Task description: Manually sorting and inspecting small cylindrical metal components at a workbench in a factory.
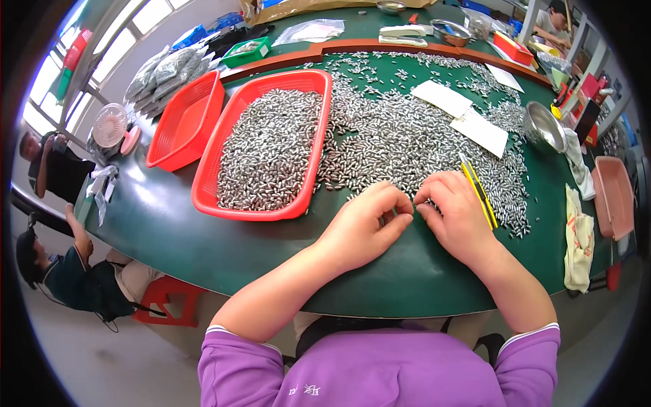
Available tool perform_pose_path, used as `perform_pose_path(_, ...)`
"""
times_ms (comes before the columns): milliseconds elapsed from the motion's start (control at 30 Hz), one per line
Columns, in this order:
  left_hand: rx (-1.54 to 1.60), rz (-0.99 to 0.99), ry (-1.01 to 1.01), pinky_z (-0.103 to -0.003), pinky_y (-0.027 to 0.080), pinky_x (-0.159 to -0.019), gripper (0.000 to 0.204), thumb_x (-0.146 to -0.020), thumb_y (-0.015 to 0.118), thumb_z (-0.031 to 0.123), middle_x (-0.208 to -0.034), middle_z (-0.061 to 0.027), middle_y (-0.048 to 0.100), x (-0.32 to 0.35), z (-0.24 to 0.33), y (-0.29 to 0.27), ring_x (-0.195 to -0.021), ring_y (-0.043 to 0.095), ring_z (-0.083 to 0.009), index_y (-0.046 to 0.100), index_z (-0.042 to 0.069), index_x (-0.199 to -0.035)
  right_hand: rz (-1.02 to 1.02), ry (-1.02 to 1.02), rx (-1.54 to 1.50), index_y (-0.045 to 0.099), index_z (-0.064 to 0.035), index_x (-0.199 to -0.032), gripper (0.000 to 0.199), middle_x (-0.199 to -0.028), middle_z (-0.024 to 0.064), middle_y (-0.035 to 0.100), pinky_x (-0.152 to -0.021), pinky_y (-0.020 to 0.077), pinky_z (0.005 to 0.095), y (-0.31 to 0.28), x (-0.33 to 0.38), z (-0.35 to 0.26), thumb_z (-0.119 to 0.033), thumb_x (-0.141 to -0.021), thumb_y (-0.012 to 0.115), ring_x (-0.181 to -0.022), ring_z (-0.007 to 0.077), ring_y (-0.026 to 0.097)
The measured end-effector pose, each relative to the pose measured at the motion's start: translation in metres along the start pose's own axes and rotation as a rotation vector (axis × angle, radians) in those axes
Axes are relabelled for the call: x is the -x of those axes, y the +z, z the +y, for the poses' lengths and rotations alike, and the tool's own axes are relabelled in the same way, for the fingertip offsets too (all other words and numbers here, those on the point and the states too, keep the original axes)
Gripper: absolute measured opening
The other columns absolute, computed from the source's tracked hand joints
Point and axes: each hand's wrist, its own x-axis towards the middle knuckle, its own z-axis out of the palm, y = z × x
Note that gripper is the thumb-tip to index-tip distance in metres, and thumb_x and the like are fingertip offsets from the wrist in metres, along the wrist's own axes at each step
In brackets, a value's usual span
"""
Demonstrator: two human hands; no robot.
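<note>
Small silvery oval metal pieces (pixel 380 136) lie in a wide heap on the green table (pixel 271 251). At the heap's near edge my left hand (pixel 369 227) is curled, thumb and forefinger together. Close beside it, fingertips almost meeting, my right hand (pixel 458 214) is also curled in a pinch. Whatever either hand might hold is too small or hidden to make out. A yellow and black utility knife, or a tool like one (pixel 479 193), lies on the pieces just right of my right hand. Left of the heap stands a red plastic basket (pixel 247 216) filled with the same pieces.
White cards (pixel 444 98) rest on the heap. An empty red basket (pixel 166 152) stands left, near a pink fan (pixel 112 129) and filled bags (pixel 166 71). A metal bowl (pixel 546 125), cloths (pixel 578 244) and a pink tray (pixel 614 197) are right. Other people sit around.
</note>
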Motion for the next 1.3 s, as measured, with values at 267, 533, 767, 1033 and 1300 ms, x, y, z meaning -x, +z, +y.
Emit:
perform_pose_path(267,-0.212,0.397,0.420,-0.025,0.050,-0.064,0.020,-0.081,0.065,-0.007,-0.107,-0.0072,0.061,-0.006,0.009,-0.023,-0.087,0.061,-0.0148,0.062,0.004,-0.098,0.060,-0.059,-0.047,0.058,-0.0062,-0.089,0.014,-0.089,0.0084,0.059,-0.080,0.0457,0.0399,0.002,-0.004,-0.002,-0.005,-0.079,0.068,-0.088,0.0293,0.057)
perform_pose_path(533,-0.548,0.630,-0.070,-0.034,0.051,-0.083,0.014,-0.085,0.065,0.006,-0.105,-0.0126,0.064,0.009,0.025,-0.143,-0.094,0.064,-0.0228,0.066,0.001,-0.098,0.063,-0.069,-0.037,0.063,-0.0059,-0.093,0.014,-0.089,0.0077,0.063,-0.078,0.0467,0.0396,-0.003,-0.002,0.000,-0.003,-0.080,0.067,-0.086,0.0283,0.059)
perform_pose_path(767,-0.694,0.300,-0.406,-0.039,0.047,-0.097,0.043,-0.078,0.074,0.022,-0.117,-0.0191,0.062,0.015,-0.030,-0.191,-0.110,0.061,-0.0327,0.066,0.003,-0.116,0.065,-0.107,0.017,0.068,-0.0084,-0.096,0.017,-0.087,0.0061,0.063,-0.078,0.0464,0.0392,-0.001,-0.007,-0.008,-0.003,-0.079,0.068,-0.086,0.0271,0.059)
perform_pose_path(1033,-0.650,0.294,-0.221,-0.039,0.048,-0.092,0.022,-0.082,0.070,0.015,-0.106,-0.0138,0.063,0.011,-0.031,-0.174,-0.102,0.061,-0.0315,0.070,0.003,-0.101,0.070,-0.071,0.016,0.069,-0.0087,-0.095,0.019,-0.086,0.0057,0.062,-0.076,0.0470,0.0379,-0.005,-0.010,-0.006,-0.001,-0.078,0.069,-0.084,0.0266,0.059)
perform_pose_path(1300,-0.526,0.192,-0.225,-0.038,0.050,-0.086,0.018,-0.081,0.069,0.009,-0.100,-0.0115,0.062,0.017,-0.016,-0.171,-0.097,0.062,-0.0296,0.067,0.002,-0.098,0.058,-0.104,0.021,0.071,-0.0083,-0.093,0.021,-0.084,0.0050,0.061,-0.075,0.0476,0.0383,-0.009,-0.010,-0.011,0.000,-0.074,0.071,-0.082,0.0262,0.060)
